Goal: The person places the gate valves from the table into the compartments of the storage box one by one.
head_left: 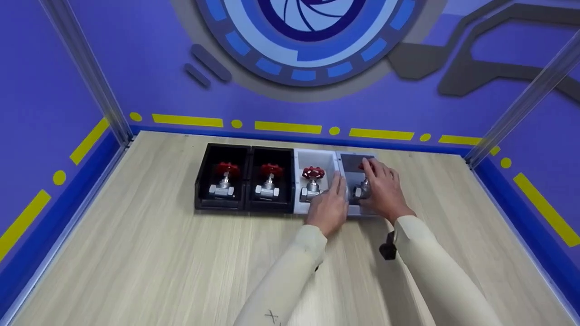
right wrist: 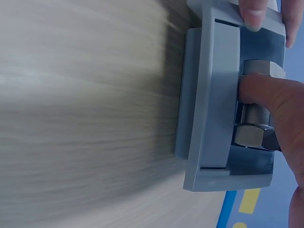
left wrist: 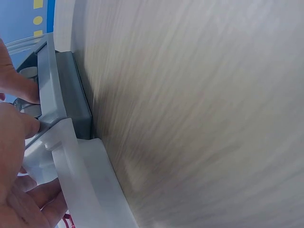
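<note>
My right hand (head_left: 385, 190) grips a metal gate valve (head_left: 361, 190) in the grey bin (head_left: 358, 160). Its thumb lies on the valve body (right wrist: 256, 114), while its fingers reach the red handwheel (head_left: 361, 166), partly covered. My left hand (head_left: 330, 208) straddles the side walls where the white bin (head_left: 324, 157) and the grey bin meet. In the left wrist view its fingers (left wrist: 50, 202) are inside the white bin and its thumb is on the grey side. Beside these fingers, another valve (head_left: 312, 179) with a red handwheel stands in the white bin, partly hidden.
Two black bins (head_left: 247, 206) adjoin the white one on the left, each with a red-wheeled valve (head_left: 224, 181) standing inside. All bins stand in one row on a wood-grain table (head_left: 158, 253). Blue panels (head_left: 149, 81) and metal posts (head_left: 90, 68) bound the table.
</note>
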Demonstrator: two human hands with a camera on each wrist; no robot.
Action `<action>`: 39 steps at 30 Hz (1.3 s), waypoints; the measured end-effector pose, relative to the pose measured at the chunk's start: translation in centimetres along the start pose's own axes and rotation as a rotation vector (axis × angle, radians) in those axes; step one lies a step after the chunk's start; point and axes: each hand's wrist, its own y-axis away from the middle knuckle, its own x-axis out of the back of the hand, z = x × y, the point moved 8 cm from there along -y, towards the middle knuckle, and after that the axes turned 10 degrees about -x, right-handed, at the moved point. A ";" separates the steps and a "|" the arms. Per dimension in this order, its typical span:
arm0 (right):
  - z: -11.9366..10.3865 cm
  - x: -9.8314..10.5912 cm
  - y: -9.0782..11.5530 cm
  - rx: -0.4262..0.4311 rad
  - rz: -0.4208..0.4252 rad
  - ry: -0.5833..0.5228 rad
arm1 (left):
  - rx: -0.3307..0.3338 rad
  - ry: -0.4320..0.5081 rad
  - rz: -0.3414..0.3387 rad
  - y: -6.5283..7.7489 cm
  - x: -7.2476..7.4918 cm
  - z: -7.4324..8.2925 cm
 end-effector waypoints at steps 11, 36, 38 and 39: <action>0.5 -1.2 -0.4 -0.021 -0.146 -0.001 | -0.007 -0.009 -0.030 0.0 -0.3 0.6; -0.4 -4.0 -1.9 -0.046 -0.332 0.001 | 0.015 -0.019 -0.035 -0.3 -0.3 0.1; -0.6 -4.2 -1.9 -0.044 -0.340 -0.012 | 0.023 -0.016 -0.049 -0.2 -0.4 -0.1; -0.7 -4.2 -2.0 -0.045 -0.341 -0.019 | 0.026 -0.016 -0.050 -0.2 -0.4 -0.2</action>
